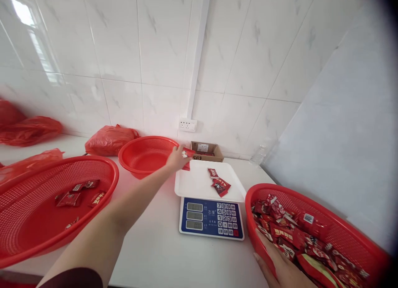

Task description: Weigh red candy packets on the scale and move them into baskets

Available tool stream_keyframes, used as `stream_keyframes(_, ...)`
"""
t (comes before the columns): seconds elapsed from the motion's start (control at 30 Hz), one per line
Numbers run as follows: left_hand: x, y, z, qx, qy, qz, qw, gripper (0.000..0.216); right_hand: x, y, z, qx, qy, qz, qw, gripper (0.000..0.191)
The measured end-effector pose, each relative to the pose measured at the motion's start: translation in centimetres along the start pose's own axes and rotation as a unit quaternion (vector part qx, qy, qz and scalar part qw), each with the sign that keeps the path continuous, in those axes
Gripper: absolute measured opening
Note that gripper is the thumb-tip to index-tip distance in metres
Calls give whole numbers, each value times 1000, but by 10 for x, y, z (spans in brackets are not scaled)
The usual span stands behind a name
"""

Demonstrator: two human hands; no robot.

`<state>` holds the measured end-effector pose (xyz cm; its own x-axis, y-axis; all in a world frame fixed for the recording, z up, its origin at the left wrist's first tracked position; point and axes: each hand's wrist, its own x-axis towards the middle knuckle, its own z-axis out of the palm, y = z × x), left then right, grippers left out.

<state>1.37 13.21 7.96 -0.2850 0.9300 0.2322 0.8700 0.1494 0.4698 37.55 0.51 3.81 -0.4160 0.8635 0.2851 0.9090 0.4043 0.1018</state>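
My left hand (178,157) reaches far forward, pinched shut on a red packet (188,154) held between the small red basket (135,149) and the scale's white tray (199,184). Several red packets (219,182) lie on that tray. The scale (211,217) has a blue keypad front. My right hand (281,267) rests on the near rim of the red basket (351,225) at the right, which is filled with red packets (295,234); its fingers lie flat and hold nothing that I can see.
A large red basket (18,234) at the left holds several packets (74,194). Red plastic bags (109,139) lie along the tiled wall. A small cardboard box (205,150) and a wall socket (188,124) sit behind the scale. A grey panel (348,126) rises at the right.
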Motion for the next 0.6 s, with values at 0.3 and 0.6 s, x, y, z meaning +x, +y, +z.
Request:
stream_keyframes(0.3, 2, -32, -14, 121, -18, -48, 991, 69, -1, -2, -5, 27, 22, -1, 999, 47)
stream_keyframes(0.6, -23, 77, 66, 96, -170, 271, 943, 73, -3, 3, 11, 37, -3, 7, 999, 46)
